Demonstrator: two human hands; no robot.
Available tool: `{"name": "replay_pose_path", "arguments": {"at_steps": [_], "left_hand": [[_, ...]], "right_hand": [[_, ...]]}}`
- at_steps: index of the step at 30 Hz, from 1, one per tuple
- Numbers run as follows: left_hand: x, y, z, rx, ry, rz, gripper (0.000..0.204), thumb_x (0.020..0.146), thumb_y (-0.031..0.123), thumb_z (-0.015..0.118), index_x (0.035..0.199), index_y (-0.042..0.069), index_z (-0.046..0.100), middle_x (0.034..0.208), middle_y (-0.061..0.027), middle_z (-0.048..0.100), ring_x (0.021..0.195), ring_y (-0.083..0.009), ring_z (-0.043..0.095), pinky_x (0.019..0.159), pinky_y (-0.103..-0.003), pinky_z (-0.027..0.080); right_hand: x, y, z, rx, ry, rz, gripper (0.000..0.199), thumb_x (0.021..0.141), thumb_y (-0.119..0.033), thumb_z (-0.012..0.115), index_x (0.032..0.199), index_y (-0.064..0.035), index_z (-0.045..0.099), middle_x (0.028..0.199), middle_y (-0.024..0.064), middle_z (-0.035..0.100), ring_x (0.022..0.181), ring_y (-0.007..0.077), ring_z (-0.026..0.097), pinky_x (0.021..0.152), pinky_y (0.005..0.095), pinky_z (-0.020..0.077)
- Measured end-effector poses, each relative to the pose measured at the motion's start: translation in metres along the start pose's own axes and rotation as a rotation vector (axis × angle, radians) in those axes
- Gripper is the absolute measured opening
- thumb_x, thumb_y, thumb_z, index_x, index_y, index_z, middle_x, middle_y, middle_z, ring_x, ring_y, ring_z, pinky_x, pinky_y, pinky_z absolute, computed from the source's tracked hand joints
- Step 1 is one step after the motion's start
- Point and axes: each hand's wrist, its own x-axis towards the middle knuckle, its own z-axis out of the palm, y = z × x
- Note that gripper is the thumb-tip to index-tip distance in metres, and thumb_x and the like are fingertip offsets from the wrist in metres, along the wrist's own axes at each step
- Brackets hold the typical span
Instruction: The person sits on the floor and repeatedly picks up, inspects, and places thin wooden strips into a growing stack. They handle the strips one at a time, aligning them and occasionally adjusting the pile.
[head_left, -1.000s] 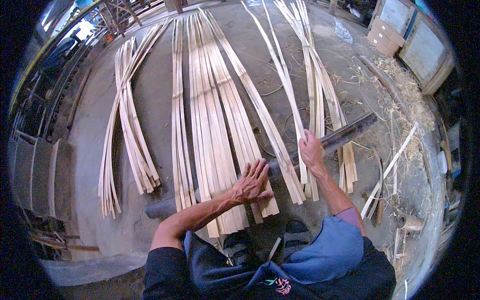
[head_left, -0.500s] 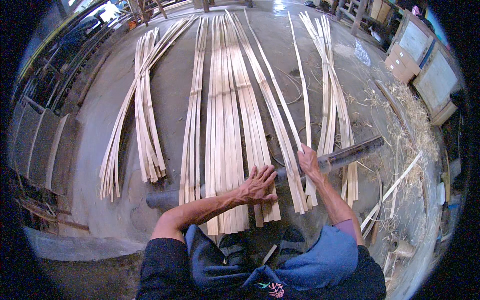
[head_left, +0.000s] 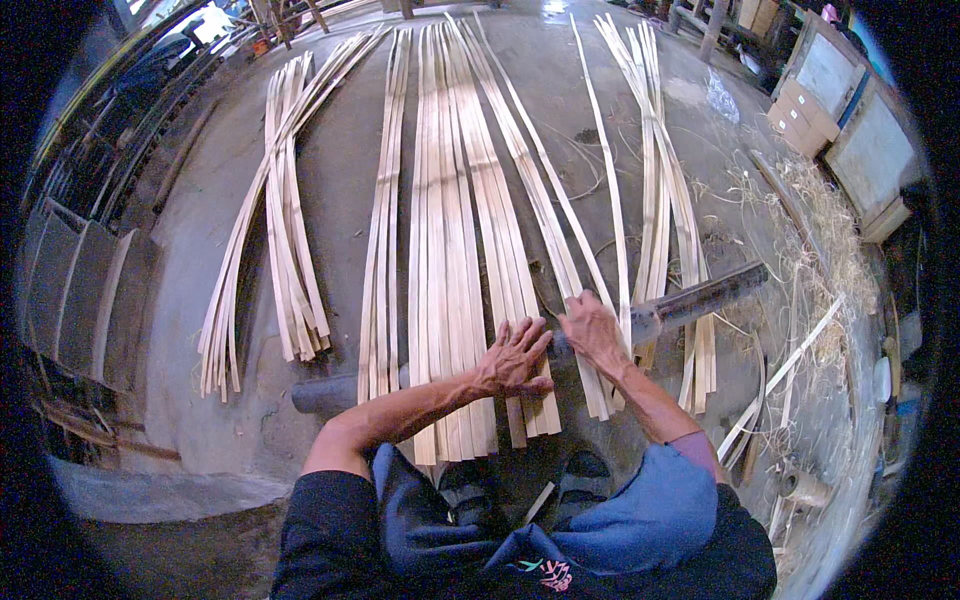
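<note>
Long, pale bamboo strips [head_left: 436, 250] lie side by side in front of me, their near ends resting across a dark round pole [head_left: 700, 300]. My left hand [head_left: 515, 360] lies flat with fingers spread on the right part of the wide middle row, pressing the strips near the pole. Just to its right, my right hand [head_left: 595, 330] is closed on a narrow group of bamboo strips [head_left: 545, 215], its fingertips curled at their edge. How many strips it grips is hidden by the hand. A single strip [head_left: 606, 150] runs apart, right of that hand.
Crossed bundles of strips lie at the left [head_left: 283, 200] and right [head_left: 655, 170]. Curly shavings [head_left: 830, 240] heap along the right side, near a cardboard box [head_left: 803, 120] and framed panels [head_left: 872, 150]. Dark boards [head_left: 90, 290] stand at the left. My feet are below the strip ends.
My right hand has moved left, closer to my left hand, bringing the strips with it toward the middle row. My left hand stays nearly in place.
</note>
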Motion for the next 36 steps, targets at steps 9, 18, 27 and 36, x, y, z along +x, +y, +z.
{"name": "replay_pose_path", "arguments": {"at_steps": [9, 18, 27, 36], "left_hand": [[0.000, -0.002, 0.005, -0.027, 0.037, 0.016, 0.086, 0.076, 0.063, 0.038, 0.131, -0.001, 0.022, 0.136, -0.0233, 0.018, 0.126, -0.0396, 0.016, 0.100, -0.056, 0.013], [0.002, -0.005, 0.009, -0.015, 0.050, 0.025, 0.087, 0.075, 0.066, 0.036, 0.130, -0.001, 0.024, 0.136, -0.0241, 0.019, 0.126, -0.0406, 0.017, 0.099, -0.056, 0.015], [0.002, -0.001, 0.001, -0.045, -0.009, 0.004, 0.084, 0.076, 0.063, 0.039, 0.131, 0.002, 0.022, 0.138, -0.0219, 0.015, 0.126, -0.0404, 0.015, 0.098, -0.057, 0.015], [0.002, -0.003, 0.002, -0.051, -0.018, 0.011, 0.085, 0.075, 0.062, 0.041, 0.133, 0.004, 0.018, 0.139, -0.0210, 0.013, 0.127, -0.0407, 0.012, 0.099, -0.058, 0.013]], "right_hand": [[0.003, -0.005, 0.009, 0.029, -0.067, 0.152, 0.024, 0.070, -0.011, 0.056, 0.091, 0.0004, 0.052, 0.085, 0.0183, 0.049, 0.077, 0.0337, 0.054, 0.067, 0.0406, 0.0459], [0.011, 0.000, -0.009, 0.181, -0.040, 0.166, 0.034, 0.075, -0.013, 0.051, 0.105, 0.0028, 0.051, 0.086, 0.0218, 0.057, 0.076, 0.0292, 0.058, 0.067, 0.0387, 0.0469], [0.013, -0.013, -0.009, 1.206, -0.093, 0.473, 0.031, 0.087, -0.012, 0.043, 0.113, 0.0039, 0.046, 0.059, 0.0042, 0.053, 0.044, 0.0076, 0.046, 0.036, 0.0186, 0.0328], [0.019, 0.005, 0.001, 1.382, -0.116, 0.575, 0.024, 0.088, -0.012, 0.044, 0.105, 0.0034, 0.049, 0.063, 0.0032, 0.052, 0.047, 0.0062, 0.045, 0.038, 0.0171, 0.0339]]}}
